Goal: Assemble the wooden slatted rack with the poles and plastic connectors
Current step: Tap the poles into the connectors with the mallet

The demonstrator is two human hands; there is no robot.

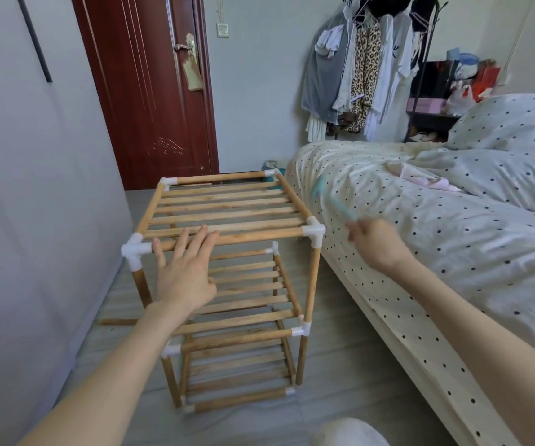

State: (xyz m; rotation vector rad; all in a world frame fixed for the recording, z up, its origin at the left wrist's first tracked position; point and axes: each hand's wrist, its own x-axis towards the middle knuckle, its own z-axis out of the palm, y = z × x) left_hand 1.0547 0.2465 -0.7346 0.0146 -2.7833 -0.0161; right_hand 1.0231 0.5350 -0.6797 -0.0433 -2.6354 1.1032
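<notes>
Rack: the wooden slatted rack [227, 284] stands upright on the floor [340, 381], between a grey wall on its left side and the bed [420, 252] on its right; three slatted tiers show, one above another.
Top tier: the top shelf [227, 204] is a frame of round poles with flat slats laid across it.
Connectors: white plastic connectors sit at the corners; the near left connector [134, 251] and the near right connector [314, 231] each join the front pole [253, 235] to an upright pole.
Left hand: the left hand [185, 272] is spread flat with straight fingers, its fingertips over the front pole near the left corner; whether they press on the wood or hang just above it, I cannot tell.
Right hand: the right hand [375, 243] is curled around a thin teal tool [334, 201], which is blurred and points up over the bed edge, just beside the rack's near right corner.
Loose part: one spare wooden pole [116, 321] lies on the floor to the left of the rack, by the wall.
Behind: a dark red door [150, 91] is shut beyond the rack; clothes [356, 75] hang on a stand by the far wall.
Bed cover: a pale dotted sheet and a dotted quilt [501, 162] cover the bed.
</notes>
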